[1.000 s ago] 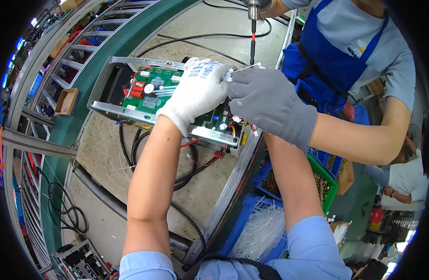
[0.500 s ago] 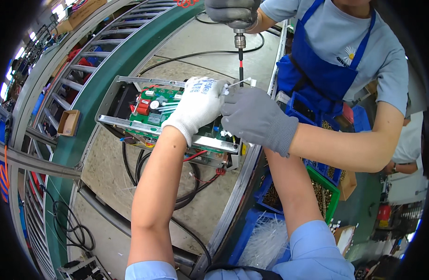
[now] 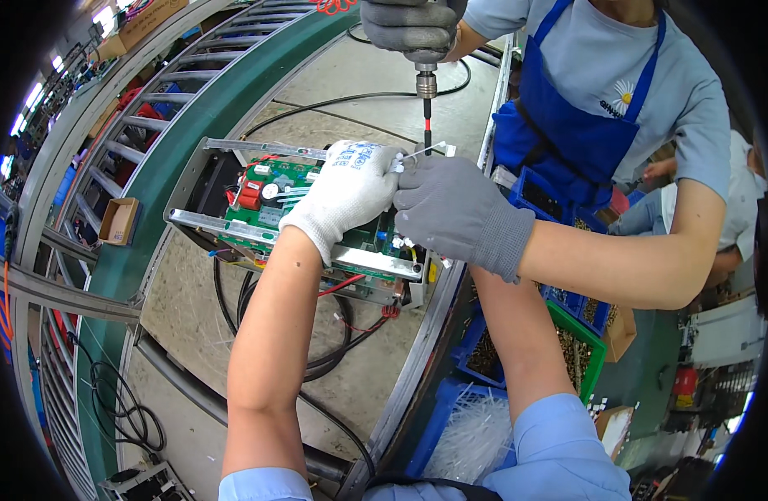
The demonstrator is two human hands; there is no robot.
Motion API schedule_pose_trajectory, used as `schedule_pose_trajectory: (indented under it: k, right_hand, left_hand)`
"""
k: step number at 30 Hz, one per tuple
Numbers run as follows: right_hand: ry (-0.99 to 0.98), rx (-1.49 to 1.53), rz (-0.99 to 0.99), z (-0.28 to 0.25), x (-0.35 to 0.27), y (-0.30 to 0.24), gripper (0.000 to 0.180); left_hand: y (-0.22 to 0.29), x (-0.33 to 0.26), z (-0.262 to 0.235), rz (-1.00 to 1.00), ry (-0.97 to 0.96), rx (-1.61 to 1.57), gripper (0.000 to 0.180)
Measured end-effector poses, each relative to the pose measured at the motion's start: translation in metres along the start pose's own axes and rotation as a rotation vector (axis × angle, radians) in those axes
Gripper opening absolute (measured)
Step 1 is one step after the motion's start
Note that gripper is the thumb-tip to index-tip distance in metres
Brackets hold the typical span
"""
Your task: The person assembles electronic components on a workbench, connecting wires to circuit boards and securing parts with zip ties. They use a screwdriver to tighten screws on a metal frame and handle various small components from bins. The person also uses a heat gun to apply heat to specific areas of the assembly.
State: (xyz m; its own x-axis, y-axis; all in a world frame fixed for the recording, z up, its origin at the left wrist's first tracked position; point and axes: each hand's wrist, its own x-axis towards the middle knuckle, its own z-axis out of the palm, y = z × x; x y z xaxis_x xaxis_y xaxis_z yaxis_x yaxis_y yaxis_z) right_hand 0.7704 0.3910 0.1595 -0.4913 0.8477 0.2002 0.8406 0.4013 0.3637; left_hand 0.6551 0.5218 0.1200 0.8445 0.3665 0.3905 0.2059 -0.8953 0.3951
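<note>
here, circuit board (image 3: 285,181) beneath left hand (image 3: 346,190); can't tell its grip; right hand hidden.

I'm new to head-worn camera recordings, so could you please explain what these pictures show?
The view comes from a fisheye camera on a person's head, looking down, so straight edges bend. That person's left hand, white-gloved, is over a metal-framed unit with a green circuit board; I cannot tell what it grips. The right hand is hidden behind a co-worker's grey-gloved hand. The co-worker's other hand, at the top, holds a silver-chucked tool pointing down near a thin white strip. The unit rests on a work surface, with black cables near it.
</note>
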Motion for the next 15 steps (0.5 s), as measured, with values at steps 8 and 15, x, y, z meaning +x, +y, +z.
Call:
schedule_pose_trajectory:
  k: [8, 15]
  right_hand:
    - [0.066, 0.025, -0.007, 0.004, -0.008, 0.004, 0.007]
    - [-0.08, 0.0, 0.093, 0.006, -0.007, 0.011, 0.01]
  left_hand:
    - [0.0, 0.004, 0.004, 0.039, -0.05, 0.01, 0.027]
    - [-0.028, 0.003, 0.021, 0.135, 0.038, 0.006, 0.031]
